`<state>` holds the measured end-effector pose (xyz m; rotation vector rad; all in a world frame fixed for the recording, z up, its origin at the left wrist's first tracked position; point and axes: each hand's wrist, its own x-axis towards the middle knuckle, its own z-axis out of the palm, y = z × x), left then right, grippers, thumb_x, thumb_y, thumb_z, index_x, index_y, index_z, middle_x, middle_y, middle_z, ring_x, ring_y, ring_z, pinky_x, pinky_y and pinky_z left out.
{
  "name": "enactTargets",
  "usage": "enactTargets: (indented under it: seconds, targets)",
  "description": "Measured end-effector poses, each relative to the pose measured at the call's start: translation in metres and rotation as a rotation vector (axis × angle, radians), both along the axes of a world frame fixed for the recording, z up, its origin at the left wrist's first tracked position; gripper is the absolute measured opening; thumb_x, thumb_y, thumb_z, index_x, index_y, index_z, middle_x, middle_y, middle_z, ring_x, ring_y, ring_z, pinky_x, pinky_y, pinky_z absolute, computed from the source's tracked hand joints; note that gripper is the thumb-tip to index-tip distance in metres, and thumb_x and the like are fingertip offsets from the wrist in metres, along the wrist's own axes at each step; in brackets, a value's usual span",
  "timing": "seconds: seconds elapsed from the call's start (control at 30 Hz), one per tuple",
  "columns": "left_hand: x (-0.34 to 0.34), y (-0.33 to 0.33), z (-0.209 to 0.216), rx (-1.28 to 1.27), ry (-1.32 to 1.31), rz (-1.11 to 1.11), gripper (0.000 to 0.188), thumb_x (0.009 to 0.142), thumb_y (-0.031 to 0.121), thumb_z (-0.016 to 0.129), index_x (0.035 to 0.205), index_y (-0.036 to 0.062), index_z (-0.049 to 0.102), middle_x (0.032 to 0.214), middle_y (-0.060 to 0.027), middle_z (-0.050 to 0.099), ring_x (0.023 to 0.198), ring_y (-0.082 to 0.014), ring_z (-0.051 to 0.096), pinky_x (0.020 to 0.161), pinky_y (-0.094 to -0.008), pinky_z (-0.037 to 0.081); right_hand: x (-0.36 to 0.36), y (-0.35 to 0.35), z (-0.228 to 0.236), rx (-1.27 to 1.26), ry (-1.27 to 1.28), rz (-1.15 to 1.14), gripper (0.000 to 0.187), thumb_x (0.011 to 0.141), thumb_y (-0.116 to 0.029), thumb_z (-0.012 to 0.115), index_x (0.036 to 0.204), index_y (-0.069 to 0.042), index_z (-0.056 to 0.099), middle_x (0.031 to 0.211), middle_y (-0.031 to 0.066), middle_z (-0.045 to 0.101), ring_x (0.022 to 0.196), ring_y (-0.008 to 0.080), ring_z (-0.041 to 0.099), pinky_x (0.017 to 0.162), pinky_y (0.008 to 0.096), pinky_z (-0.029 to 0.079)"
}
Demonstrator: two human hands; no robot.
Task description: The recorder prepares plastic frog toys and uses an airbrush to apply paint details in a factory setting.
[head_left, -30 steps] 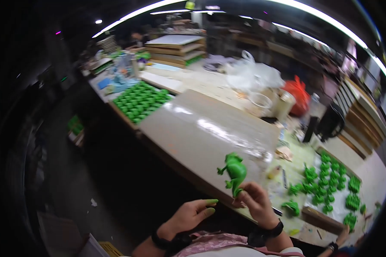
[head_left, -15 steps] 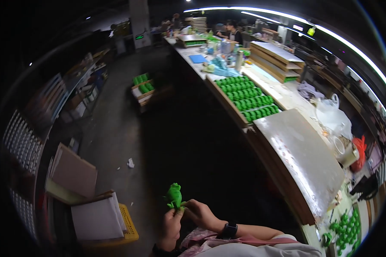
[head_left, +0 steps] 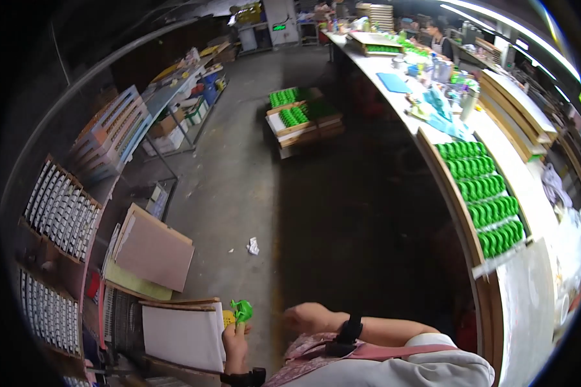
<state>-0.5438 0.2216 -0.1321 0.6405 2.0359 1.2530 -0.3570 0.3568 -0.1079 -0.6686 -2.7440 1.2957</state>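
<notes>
My left hand (head_left: 235,345) is closed around the lower end of a small bright green toy figure (head_left: 242,310), which stands up above the thumb and fingertips. The figure's exact shape is too small to make out. A short way to the right, apart from it, my right hand (head_left: 313,318) hangs in front of my body with its fingers bent inward. Blur and the angle hide its fingertips and whether anything is between them. Just left of my left hand stands a white board (head_left: 181,335), with a bit of yellow basket (head_left: 228,318) showing behind the figure.
On the right, a long bench (head_left: 394,106) carries a tray of green pieces in rows (head_left: 490,201). Stacked trays (head_left: 303,129) with green pieces stand on the floor ahead. Shelving with racks (head_left: 61,209) and leaning boards (head_left: 155,248) line the left. Another person (head_left: 439,42) is far off behind the bench.
My view has turned to the left. My hands have come apart: the left keeps the green figure and is lower and further left, while the right no longer touches it.
</notes>
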Motion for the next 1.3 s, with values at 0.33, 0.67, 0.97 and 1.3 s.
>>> enactTargets:
  seconds: [0.33,0.67,0.97,1.3]
  targets:
    - [-0.115,-0.054,-0.212,-1.124,0.138,-0.344,0.022,0.073,0.023,0.053,0.068,0.0031,0.060,0.068,-0.0178,0.058,0.063,-0.0292,0.058,0.056,-0.0385,0.045,-0.066,0.194,-0.029,0.047,-0.080,-0.019,0.023,0.077,-0.020,0.049,0.094,-0.007,0.056,0.084,0.0132,0.058,0.078,0.0301,0.056,0.067,0.0374,0.045]
    - [-0.297,0.278,-0.209,-1.040,0.444,-0.882,0.035,0.076,0.034,0.049,0.087,0.0021,0.059,0.090,-0.0197,0.057,0.081,-0.0311,0.057,0.068,-0.0423,0.045,0.035,0.378,-0.179,0.080,-0.666,-0.319,0.018,0.068,-0.021,0.055,0.081,-0.012,0.063,0.087,0.0068,0.060,0.080,0.0254,0.057,0.068,0.0340,0.047]
    - [-0.404,0.665,-0.117,-0.110,0.116,-0.202,0.026,0.080,0.024,0.046,0.072,0.0010,0.057,0.066,-0.0097,0.061,0.059,-0.0187,0.058,0.056,-0.0339,0.044,-0.025,0.509,-0.260,0.042,-1.050,0.399,0.023,0.072,-0.023,0.056,0.089,-0.009,0.064,0.088,0.0117,0.062,0.083,0.0262,0.059,0.070,0.0349,0.048]
    - [-0.577,0.655,-0.205,-1.147,0.093,-0.574,0.036,0.073,0.035,0.052,0.083,0.0000,0.058,0.079,-0.0215,0.058,0.077,-0.0323,0.057,0.067,-0.0390,0.044,-0.372,0.912,-0.240,-0.063,-0.812,-0.611,0.021,0.072,-0.009,0.046,0.085,-0.005,0.063,0.090,0.0141,0.061,0.086,0.0253,0.059,0.069,0.0358,0.048]
